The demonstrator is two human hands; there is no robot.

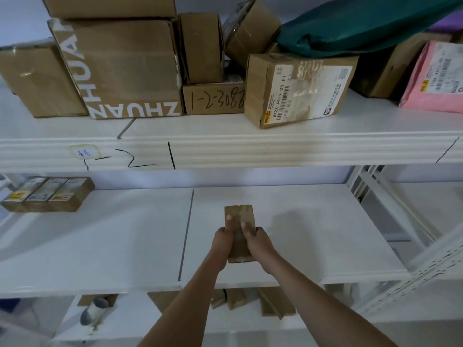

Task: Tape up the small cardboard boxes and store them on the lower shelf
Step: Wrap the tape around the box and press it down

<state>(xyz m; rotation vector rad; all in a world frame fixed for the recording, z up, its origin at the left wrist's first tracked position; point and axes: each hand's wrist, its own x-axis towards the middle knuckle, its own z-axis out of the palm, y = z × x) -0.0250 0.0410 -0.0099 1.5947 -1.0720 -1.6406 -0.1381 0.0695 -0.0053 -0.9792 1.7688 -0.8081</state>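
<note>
I see both hands on one small cardboard box (240, 231), held out over the white lower shelf (313, 234), near its middle front. The left hand (222, 240) grips the box's left side, thumb on top; the right hand (258, 240) grips the right side, thumb also on top. Fingers of both are curled round the box, so both are closed on it. The box looks shut, with a seam down the middle of its top; I can't tell if tape is on it. I can't tell either whether its underside touches the shelf.

At the far left of the same shelf sit three small labelled boxes (47, 194) side by side, touching, well apart from the held box.

The upper shelf (225, 151) has handwritten marks on its front edge. On it: a big ZHUAN box (125, 68), a brown box (213, 97) with numbers written on it, a labelled parcel box (298, 88) tilted at the edge, a green bag (350, 26) and a pink mailer (436, 76).

Under the lower shelf I see more brown boxes (250, 300) and a grey roll (92, 311), partly hidden.
</note>
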